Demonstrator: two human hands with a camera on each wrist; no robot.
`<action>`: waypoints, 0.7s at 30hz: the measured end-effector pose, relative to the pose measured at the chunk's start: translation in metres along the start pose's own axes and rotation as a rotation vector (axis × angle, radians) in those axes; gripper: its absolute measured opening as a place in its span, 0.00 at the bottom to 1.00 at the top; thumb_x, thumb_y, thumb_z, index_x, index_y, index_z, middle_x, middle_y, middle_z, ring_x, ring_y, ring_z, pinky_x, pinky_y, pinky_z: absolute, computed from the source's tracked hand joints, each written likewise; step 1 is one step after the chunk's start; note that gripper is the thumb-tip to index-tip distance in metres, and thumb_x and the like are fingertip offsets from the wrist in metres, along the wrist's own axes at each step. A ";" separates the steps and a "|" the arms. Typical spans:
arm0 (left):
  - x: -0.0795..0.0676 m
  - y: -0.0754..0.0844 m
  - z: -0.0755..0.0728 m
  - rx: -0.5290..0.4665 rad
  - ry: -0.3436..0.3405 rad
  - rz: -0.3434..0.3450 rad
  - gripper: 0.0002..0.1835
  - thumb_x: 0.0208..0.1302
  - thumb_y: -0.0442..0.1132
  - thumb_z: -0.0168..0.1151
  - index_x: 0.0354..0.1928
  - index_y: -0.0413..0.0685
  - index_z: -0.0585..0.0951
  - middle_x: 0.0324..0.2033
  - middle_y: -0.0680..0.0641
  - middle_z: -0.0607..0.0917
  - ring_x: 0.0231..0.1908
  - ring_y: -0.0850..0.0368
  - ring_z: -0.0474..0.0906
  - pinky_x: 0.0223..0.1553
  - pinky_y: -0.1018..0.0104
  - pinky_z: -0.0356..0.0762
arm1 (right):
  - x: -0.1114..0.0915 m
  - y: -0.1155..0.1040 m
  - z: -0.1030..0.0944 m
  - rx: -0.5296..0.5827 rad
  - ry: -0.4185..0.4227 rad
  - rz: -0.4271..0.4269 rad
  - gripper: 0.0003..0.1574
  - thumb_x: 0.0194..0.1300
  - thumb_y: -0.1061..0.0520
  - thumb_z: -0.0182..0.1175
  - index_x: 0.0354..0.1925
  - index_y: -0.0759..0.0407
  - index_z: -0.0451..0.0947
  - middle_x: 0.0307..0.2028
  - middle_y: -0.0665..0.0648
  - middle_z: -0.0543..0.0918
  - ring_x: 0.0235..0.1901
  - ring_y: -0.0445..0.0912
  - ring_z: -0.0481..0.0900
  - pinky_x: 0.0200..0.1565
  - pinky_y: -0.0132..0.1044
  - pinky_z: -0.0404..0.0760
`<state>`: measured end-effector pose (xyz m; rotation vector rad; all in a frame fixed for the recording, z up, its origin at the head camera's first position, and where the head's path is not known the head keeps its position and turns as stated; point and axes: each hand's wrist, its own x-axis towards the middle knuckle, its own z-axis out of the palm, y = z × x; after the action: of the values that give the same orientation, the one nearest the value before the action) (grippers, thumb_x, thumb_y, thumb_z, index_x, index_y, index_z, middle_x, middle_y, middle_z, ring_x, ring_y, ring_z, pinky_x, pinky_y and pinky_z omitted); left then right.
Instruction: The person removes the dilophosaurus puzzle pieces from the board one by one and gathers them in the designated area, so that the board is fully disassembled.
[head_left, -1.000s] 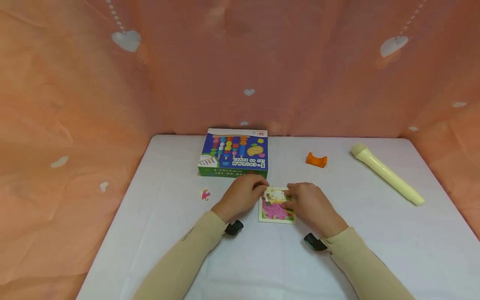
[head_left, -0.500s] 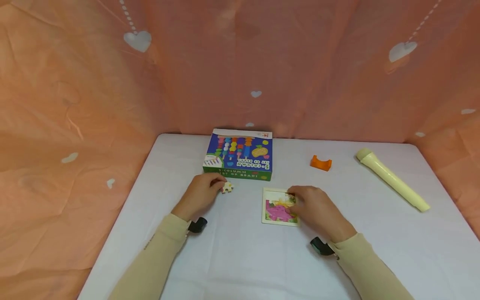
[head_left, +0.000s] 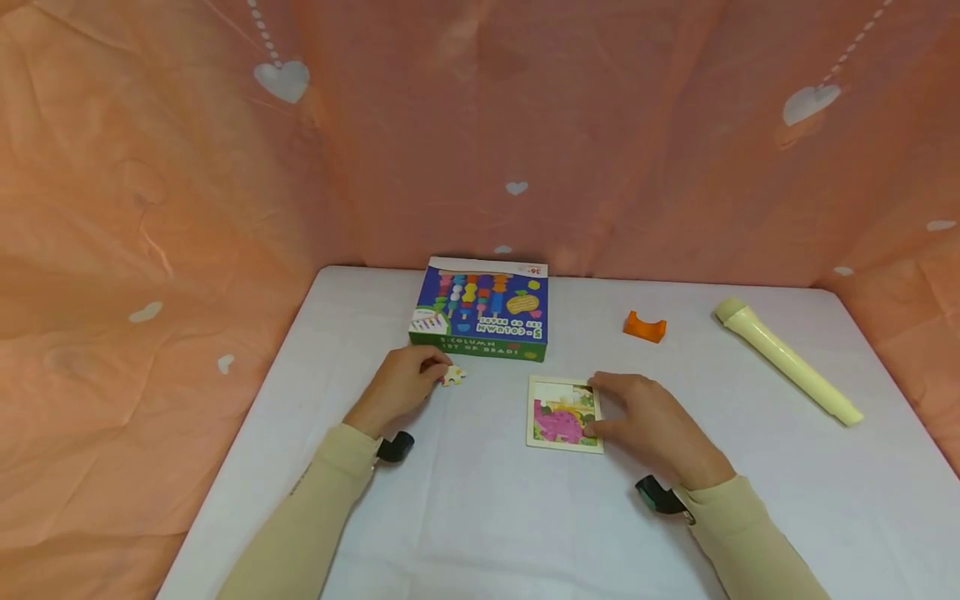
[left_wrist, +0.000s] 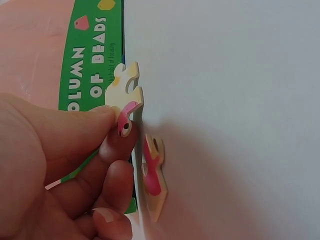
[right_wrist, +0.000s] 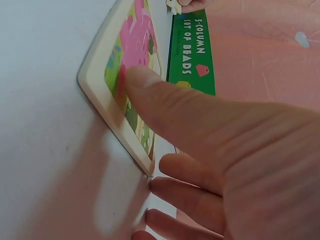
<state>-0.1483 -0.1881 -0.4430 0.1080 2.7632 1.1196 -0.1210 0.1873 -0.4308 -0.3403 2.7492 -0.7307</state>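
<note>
My left hand point(head_left: 401, 383) pinches a jigsaw piece point(left_wrist: 120, 92) between thumb and fingertips, in front of the bead box. The piece is cream with a pink patch and a printed eye. Below those fingers, in the left wrist view, a second pink and cream jigsaw piece point(left_wrist: 154, 175) lies on the table. To the right is a small framed jigsaw puzzle point(head_left: 564, 448) with a pink animal picture and a pale gap in its upper left. The right hand point(head_left: 648, 425) lies at its right side, thumb resting on the picture, other fingers loosely bent by the frame's edge.
Behind the hands stands a blue and green bead-set box point(head_left: 480, 312). An orange curved block point(head_left: 645, 327) and a pale yellow microphone-shaped stick point(head_left: 787, 362) lie at the back right. An orange cloth point(head_left: 420, 150) hangs behind the white table point(head_left: 480, 517).
My left hand has moved left from the framed puzzle to the loose pieces and pinches one. The right hand has shifted slightly right, off most of the picture. The head view has shifted slightly.
</note>
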 end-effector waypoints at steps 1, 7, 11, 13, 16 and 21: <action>0.000 0.000 0.000 0.005 0.003 0.005 0.10 0.82 0.41 0.61 0.53 0.50 0.89 0.48 0.49 0.91 0.46 0.54 0.84 0.54 0.55 0.86 | 0.000 0.000 0.000 -0.002 -0.002 0.003 0.41 0.66 0.46 0.76 0.74 0.52 0.78 0.73 0.58 0.80 0.75 0.65 0.72 0.74 0.70 0.69; -0.001 0.003 -0.003 0.073 0.042 0.063 0.11 0.81 0.40 0.62 0.54 0.48 0.90 0.49 0.46 0.89 0.50 0.51 0.83 0.59 0.50 0.83 | 0.001 0.001 0.001 -0.001 0.004 -0.013 0.43 0.66 0.45 0.77 0.74 0.53 0.78 0.75 0.59 0.78 0.77 0.65 0.70 0.74 0.69 0.69; -0.005 0.015 0.000 0.071 0.036 0.086 0.11 0.80 0.42 0.64 0.54 0.47 0.89 0.47 0.47 0.89 0.48 0.52 0.83 0.56 0.52 0.84 | 0.001 0.003 0.001 -0.005 0.008 -0.032 0.44 0.65 0.43 0.78 0.74 0.54 0.78 0.77 0.58 0.76 0.78 0.64 0.68 0.75 0.68 0.67; -0.008 0.024 0.005 0.071 0.013 0.109 0.11 0.79 0.42 0.65 0.54 0.48 0.90 0.46 0.49 0.89 0.45 0.54 0.83 0.53 0.54 0.85 | 0.002 0.003 0.000 -0.012 0.004 -0.036 0.45 0.64 0.42 0.78 0.74 0.53 0.77 0.77 0.58 0.75 0.78 0.64 0.68 0.76 0.68 0.67; -0.009 0.043 0.020 0.094 -0.041 0.166 0.10 0.77 0.43 0.68 0.52 0.49 0.90 0.46 0.50 0.90 0.45 0.57 0.83 0.54 0.56 0.85 | 0.003 0.003 -0.002 -0.010 -0.006 -0.030 0.46 0.64 0.42 0.78 0.75 0.53 0.77 0.78 0.58 0.74 0.79 0.64 0.67 0.75 0.68 0.68; 0.000 0.082 0.053 0.144 -0.170 0.281 0.11 0.77 0.43 0.68 0.54 0.49 0.90 0.47 0.52 0.90 0.47 0.57 0.82 0.56 0.58 0.84 | 0.004 0.004 -0.003 -0.002 -0.015 -0.021 0.45 0.64 0.44 0.79 0.74 0.53 0.78 0.78 0.59 0.74 0.79 0.65 0.67 0.75 0.69 0.68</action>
<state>-0.1389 -0.0924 -0.4235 0.5970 2.7285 0.9159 -0.1267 0.1906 -0.4306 -0.3739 2.7362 -0.7274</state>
